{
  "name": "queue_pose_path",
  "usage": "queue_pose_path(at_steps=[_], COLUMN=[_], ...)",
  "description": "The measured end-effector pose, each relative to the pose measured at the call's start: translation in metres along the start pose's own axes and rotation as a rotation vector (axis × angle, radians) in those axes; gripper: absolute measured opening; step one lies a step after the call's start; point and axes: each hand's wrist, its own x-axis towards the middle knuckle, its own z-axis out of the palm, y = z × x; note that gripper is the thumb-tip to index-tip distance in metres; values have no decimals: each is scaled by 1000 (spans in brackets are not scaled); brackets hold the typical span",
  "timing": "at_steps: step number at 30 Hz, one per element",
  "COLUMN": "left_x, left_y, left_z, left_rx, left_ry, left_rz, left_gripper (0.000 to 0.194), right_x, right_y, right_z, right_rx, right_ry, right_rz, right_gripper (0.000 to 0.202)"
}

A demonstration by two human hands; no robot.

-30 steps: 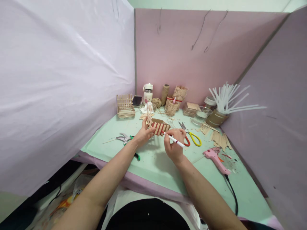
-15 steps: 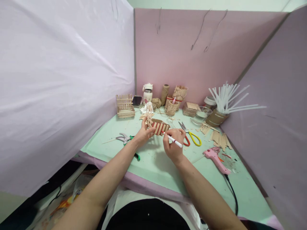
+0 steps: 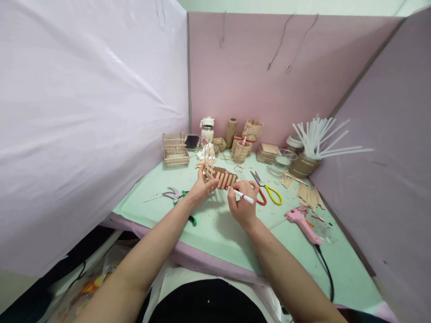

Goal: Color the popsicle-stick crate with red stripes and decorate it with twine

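A small craft-stick model (image 3: 225,178) with red and bare-wood stripes and an upright slatted side is held above the table. My left hand (image 3: 202,186) grips it at its left side, thumb along the near edge. My right hand (image 3: 243,204) is closed around a white marker pen (image 3: 244,196), whose red tip is at the lower edge of the striped face. Whether the tip touches the wood is too small to tell. Beyond my right hand lie scissors (image 3: 274,195) with red and yellow handles. Green-handled pruning shears (image 3: 174,194) rest partly behind my left forearm.
On the right lie a pink glue gun (image 3: 305,224) with a black cord and loose wooden sticks (image 3: 310,197). A pot of white glue sticks (image 3: 305,166), a clear water bowl (image 3: 282,162), stick baskets (image 3: 240,152), twine (image 3: 220,144), a bottle (image 3: 207,132) and a stick rack (image 3: 176,150) line the back.
My right hand and the marker have shifted slightly left and down along the striped face. My left hand still holds the model in nearly the same spot.
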Motion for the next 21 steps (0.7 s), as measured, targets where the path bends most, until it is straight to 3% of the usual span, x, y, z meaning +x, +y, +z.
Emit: queue_pose_path(at_steps=[15,21], left_x=[0,1], left_y=[-1,-2], left_z=[0,-2], left_rx=[-10,-18], left_ry=[13,7], left_rz=[-27,-15], left_gripper=[113,114], right_x=[-3,-1], right_y=[5,1], right_z=[2,0], right_rx=[-23,2], right_ry=[58,8], right_rz=[0,11], right_gripper=[8,9])
